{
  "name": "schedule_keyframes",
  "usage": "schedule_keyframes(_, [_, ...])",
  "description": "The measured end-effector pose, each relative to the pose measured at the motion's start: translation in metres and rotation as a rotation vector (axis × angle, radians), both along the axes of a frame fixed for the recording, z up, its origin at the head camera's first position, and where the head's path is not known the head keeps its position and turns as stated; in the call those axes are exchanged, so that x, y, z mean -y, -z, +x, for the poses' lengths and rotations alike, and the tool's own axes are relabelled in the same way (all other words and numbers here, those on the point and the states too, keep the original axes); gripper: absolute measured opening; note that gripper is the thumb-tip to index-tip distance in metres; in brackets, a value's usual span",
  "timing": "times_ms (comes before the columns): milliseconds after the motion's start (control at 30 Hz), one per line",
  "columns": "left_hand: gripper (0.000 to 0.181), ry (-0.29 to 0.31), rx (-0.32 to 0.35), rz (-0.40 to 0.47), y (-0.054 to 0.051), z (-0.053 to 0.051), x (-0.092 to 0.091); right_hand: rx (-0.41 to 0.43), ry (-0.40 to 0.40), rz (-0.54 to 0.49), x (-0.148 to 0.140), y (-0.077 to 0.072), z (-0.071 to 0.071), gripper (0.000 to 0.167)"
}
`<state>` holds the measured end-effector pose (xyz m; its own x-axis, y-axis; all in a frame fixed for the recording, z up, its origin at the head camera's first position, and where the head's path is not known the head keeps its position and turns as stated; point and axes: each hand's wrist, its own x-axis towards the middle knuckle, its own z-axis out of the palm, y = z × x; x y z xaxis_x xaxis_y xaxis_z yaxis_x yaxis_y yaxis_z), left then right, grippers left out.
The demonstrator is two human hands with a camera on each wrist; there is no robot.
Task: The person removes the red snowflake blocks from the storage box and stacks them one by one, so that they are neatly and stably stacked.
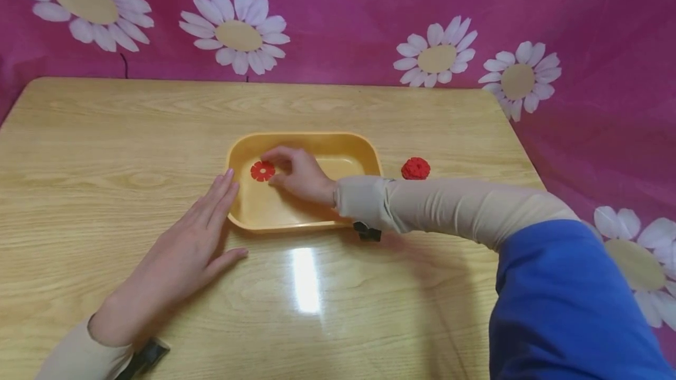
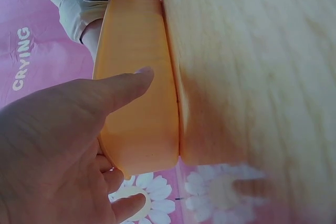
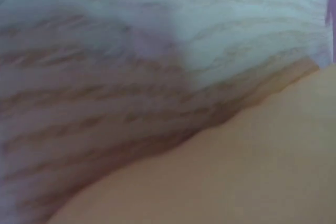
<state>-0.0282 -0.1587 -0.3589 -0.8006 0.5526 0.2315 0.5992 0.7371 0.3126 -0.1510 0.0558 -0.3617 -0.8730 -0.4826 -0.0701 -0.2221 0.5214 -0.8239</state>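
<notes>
A red flower-shaped disc (image 1: pixel 262 171) with a pale centre is at the left side inside the yellow tray (image 1: pixel 303 226). My right hand (image 1: pixel 303 177) reaches into the tray from the right, with thumb and index finger curled at the disc's edge, pinching it. Against the tray's left outer wall rest the straight fingers of my left hand (image 1: pixel 192 245), its thumb held apart. In the left wrist view, the left thumb (image 2: pixel 128 90) extends along the tray's side. The right wrist view is blurred and shows neither the disc nor the fingers.
Right of the tray, a small pile of red discs (image 1: pixel 415 168) lies on the wooden table (image 1: pixel 105 192). A pink cloth with daisies (image 1: pixel 338 16) hangs behind the table. Black wrist pieces (image 1: pixel 367 231) show under the sleeves.
</notes>
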Motion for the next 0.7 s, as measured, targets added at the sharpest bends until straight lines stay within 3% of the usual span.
schedule_keyframes(200, [0.103,0.005,-0.012,0.000,0.000,-0.001,0.000,-0.071,-0.010,0.090,0.003,0.001,-0.002,0.042])
schedule_keyframes(433, [0.101,0.006,-0.008,-0.008,0.001,0.000,-0.001,-0.094,-0.119,0.297,0.004,-0.007,-0.007,0.042])
schedule_keyframes(700, [0.102,0.006,-0.024,-0.009,0.000,0.000,-0.002,-0.058,-0.117,0.237,0.001,-0.009,-0.006,0.040])
